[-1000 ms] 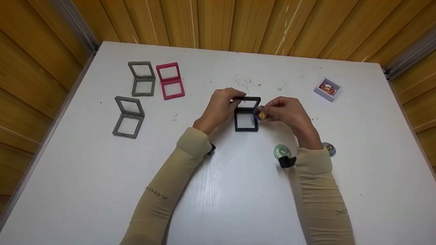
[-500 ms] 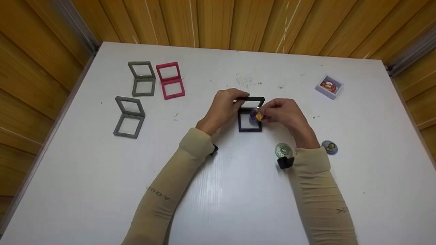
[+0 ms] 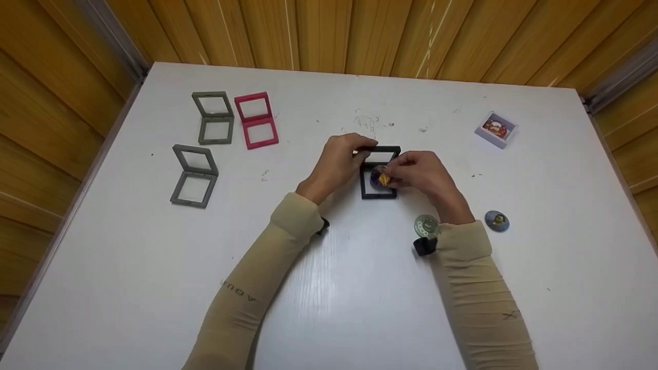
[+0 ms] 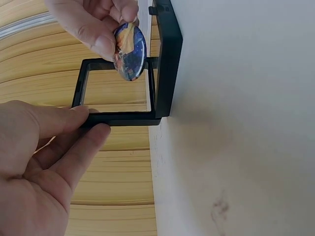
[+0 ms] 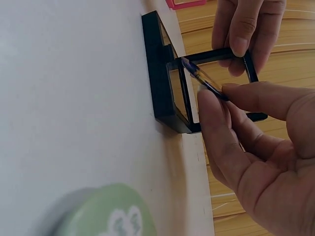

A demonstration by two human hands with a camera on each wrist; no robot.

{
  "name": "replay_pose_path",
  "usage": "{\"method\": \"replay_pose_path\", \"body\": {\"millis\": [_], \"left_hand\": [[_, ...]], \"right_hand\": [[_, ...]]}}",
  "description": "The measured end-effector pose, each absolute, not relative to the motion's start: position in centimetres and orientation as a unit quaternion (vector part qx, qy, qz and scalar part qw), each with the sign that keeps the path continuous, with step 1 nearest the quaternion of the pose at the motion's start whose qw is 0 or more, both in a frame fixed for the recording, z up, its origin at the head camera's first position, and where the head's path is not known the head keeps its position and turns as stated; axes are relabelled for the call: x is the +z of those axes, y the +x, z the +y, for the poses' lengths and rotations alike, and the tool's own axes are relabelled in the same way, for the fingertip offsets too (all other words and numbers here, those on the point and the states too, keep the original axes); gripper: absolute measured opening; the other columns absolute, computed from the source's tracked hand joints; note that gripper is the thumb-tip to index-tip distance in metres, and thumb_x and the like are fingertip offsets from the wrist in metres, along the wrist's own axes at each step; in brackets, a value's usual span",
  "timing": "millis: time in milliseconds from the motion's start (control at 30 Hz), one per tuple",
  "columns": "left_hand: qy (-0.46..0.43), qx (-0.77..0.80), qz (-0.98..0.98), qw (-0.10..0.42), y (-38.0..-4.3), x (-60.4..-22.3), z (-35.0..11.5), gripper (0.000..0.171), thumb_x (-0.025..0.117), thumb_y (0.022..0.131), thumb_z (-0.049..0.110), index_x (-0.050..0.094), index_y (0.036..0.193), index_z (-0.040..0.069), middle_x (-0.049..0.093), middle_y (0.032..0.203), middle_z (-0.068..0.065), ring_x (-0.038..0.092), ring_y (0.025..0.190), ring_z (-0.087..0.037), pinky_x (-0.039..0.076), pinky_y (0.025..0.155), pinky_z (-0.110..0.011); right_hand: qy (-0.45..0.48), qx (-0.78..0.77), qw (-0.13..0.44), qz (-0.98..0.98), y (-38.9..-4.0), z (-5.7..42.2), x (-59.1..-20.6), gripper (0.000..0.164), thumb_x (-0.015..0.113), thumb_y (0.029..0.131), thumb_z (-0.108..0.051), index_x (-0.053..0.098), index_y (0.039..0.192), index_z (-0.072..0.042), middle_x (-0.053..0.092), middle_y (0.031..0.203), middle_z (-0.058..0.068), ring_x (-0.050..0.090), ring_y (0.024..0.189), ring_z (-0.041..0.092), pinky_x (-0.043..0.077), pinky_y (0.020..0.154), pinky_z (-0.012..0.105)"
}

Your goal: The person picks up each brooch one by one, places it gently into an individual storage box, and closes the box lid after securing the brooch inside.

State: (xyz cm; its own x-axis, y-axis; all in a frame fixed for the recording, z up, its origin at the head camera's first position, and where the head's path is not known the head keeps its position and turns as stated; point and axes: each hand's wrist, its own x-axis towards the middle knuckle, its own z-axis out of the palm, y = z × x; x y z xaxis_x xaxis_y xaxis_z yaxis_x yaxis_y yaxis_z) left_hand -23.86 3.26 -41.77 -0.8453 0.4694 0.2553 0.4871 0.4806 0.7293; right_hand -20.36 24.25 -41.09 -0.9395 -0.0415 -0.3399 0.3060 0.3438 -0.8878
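Observation:
A black hinged display frame [image 3: 379, 196] with clear film windows stands opened in the middle of the table, one half flat and the other raised. My left hand [image 3: 339, 162] pinches the raised half at its left side between thumb and fingers, as the left wrist view shows. Between thumb and fingertips my right hand [image 3: 424, 172] holds a round button badge [image 4: 130, 51], printed in dark blue, purple and yellow. The badge is tilted and overlaps the lower window in the head view. In the right wrist view its edge [image 5: 204, 78] points toward the hinge.
Opened frames in olive [image 3: 216, 131], red [image 3: 261, 134] and grey [image 3: 193, 190] stand at the left. A lilac frame [image 3: 495, 130] with a red picture lies back right. A green badge [image 3: 425, 226] lies beside my right wrist, a blue badge [image 3: 497, 221] farther right.
My right hand has moved left with the badge, from beside the black frame to over its lower half. The black frame has shifted slightly right with my left hand still gripping it.

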Motion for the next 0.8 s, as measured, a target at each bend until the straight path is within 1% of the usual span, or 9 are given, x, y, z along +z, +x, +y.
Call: {"method": "replay_pose_path", "body": {"millis": [200,333,500,633,800], "left_hand": [[-0.277,-0.433,-0.858,0.008,-23.91,-41.78,3.65,0.025,0.065,0.104,-0.003,0.076,0.126,0.0,0.074,0.127,-0.013,0.069,0.12,-0.023,0.051,0.1,-0.023],[-0.28,-0.438,-0.854,0.006,-23.91,-41.77,3.88,0.025,0.065,0.103,-0.003,0.076,0.126,-0.001,0.074,0.127,-0.013,0.07,0.119,-0.023,0.052,0.1,-0.023],[-0.288,-0.44,-0.85,0.008,-23.92,-41.77,4.08,0.025,0.066,0.103,-0.003,0.075,0.126,-0.001,0.074,0.126,-0.014,0.07,0.118,-0.024,0.054,0.099,-0.027],[-0.287,-0.439,-0.851,0.009,-23.75,-41.86,3.84,0.025,0.066,0.103,-0.003,0.076,0.126,-0.001,0.074,0.126,-0.014,0.07,0.118,-0.024,0.054,0.099,-0.026],[-0.284,-0.437,-0.853,0.017,-23.68,-41.87,3.49,0.024,0.066,0.103,-0.003,0.076,0.125,-0.002,0.075,0.125,-0.014,0.07,0.118,-0.025,0.053,0.1,-0.026]], "right_hand": [[0.087,-0.542,0.157,0.821,-20.46,24.36,-41.2,0.023,0.075,0.099,-0.009,0.071,0.113,0.009,0.07,0.111,0.019,0.073,0.085,0.016,0.062,0.082,0.029],[0.087,-0.523,0.151,0.835,-20.43,24.43,-41.24,0.024,0.075,0.099,-0.01,0.072,0.113,0.009,0.069,0.111,0.018,0.071,0.085,0.015,0.06,0.08,0.026],[0.086,-0.495,0.136,0.854,-20.31,24.44,-41.21,0.023,0.075,0.098,-0.01,0.072,0.111,0.009,0.072,0.105,0.018,0.072,0.079,0.014,0.059,0.073,0.024],[0.083,-0.483,0.124,0.863,-20.16,24.16,-41.39,0.022,0.075,0.097,-0.009,0.072,0.109,0.009,0.072,0.1,0.016,0.072,0.073,0.013,0.059,0.07,0.023],[0.082,-0.479,0.119,0.866,-20.17,23.72,-41.4,0.019,0.074,0.096,-0.006,0.072,0.106,0.009,0.073,0.096,0.016,0.07,0.071,0.014,0.059,0.068,0.024]]}}
